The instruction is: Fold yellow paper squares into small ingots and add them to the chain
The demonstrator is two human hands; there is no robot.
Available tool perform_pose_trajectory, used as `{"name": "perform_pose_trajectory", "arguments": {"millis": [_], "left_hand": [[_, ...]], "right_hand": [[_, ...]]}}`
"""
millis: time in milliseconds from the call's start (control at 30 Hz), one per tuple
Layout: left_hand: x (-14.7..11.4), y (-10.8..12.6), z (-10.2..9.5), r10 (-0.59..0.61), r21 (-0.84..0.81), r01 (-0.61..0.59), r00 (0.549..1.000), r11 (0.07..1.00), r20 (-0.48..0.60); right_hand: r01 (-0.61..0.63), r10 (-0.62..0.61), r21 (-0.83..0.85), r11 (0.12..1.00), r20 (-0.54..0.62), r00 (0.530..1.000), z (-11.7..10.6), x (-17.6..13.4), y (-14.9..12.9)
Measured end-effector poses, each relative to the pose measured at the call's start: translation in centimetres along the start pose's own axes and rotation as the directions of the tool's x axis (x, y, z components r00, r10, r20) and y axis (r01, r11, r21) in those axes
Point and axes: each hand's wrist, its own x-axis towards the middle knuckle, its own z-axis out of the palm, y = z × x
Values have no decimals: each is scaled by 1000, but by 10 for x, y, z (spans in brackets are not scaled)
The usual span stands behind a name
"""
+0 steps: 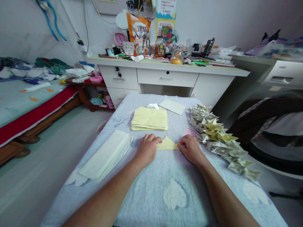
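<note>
A small yellow sheet of paper (167, 145), folded to a peak at the top, lies flat on the cloth-covered table (146, 195). My left hand (148, 145) grips its left end, fingers curled. At the opposite end my right hand (189, 147) pinches the paper between thumb and fingers. Just beyond them sits a stack of yellow paper (149, 119). A folded bundle of white paper (106, 156) rests left of my left hand. Beside my right hand are a pink piece of paper (190, 132) and rows of folded paper pieces (219, 138), grey and yellow.
A pale card (172, 106) and a crumpled white scrap (153, 106) lie at the table's far end. Behind stands a white desk (165, 77) crowded with jars and packets. A bed (35, 104) is on the left, a washing machine (281, 75) on the right.
</note>
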Motion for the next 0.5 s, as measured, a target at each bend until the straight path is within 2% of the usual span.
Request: {"name": "perform_pose_trajectory", "arguments": {"millis": [100,233,500], "left_hand": [[0,0,1,101,16,-102,993,995,57],[-2,0,2,168,75,-175,981,982,92],[-5,9,-5,187,202,-210,974,957,128]], "right_hand": [[1,-1,-1,1000,-4,1000,1,1,1],[-7,7,1,1000,-5,1000,0,1,0],[-19,19,-13,1000,-8,1000,-1,-1,-3]]}}
